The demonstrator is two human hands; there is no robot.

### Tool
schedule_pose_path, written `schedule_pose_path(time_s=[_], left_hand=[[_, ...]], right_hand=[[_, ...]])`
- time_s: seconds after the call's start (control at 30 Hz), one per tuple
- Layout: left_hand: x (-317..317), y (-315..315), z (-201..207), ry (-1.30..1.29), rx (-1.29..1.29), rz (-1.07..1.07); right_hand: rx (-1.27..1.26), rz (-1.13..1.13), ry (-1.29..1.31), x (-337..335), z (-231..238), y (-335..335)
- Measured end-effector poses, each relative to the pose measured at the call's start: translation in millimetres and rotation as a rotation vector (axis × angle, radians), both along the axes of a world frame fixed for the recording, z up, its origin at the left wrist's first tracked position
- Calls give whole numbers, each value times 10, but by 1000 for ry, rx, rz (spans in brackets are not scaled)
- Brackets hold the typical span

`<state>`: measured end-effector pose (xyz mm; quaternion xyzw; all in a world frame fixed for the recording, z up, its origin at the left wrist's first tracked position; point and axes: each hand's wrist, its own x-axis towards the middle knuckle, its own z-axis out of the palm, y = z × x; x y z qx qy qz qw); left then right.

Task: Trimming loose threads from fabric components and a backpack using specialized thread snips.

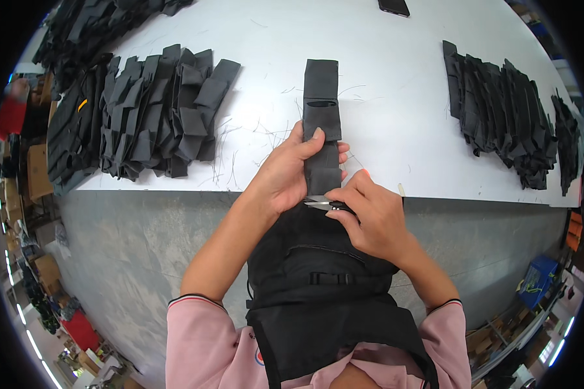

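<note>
My left hand (pixel 291 162) is closed round a black fabric strip (pixel 322 120), thumb on top and fingertips showing past its right side. The strip runs away from me over the white table, with a dark slot near its far part. In my right hand (pixel 377 211) is a small pair of thread snips (pixel 339 206), pinched between thumb and fingers. Their pale blades point left, at the near end of the strip, by the table's front edge. Some of the left fingers are hidden under the fabric.
Several similar black strips (pixel 156 117) lie in a row on the left, with more dark pieces (pixel 78 129) beside them. Another stack of black strips (pixel 503 113) is on the right. Loose threads (pixel 266 133) litter the white table (pixel 383 71). A phone (pixel 394 7) lies at the far edge.
</note>
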<state>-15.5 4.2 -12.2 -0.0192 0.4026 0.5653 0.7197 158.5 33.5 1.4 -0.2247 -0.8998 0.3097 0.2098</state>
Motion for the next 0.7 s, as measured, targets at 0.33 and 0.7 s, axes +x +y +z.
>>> schedule_pose_path(time_s=[0.33, 0.7], left_hand=[[-26, -21, -11, -97, 7, -127], [-4, -34, 12, -125, -10, -159]], right_hand=[[121, 219, -69, 10, 84, 147], [-26, 310, -93, 155, 228, 242]])
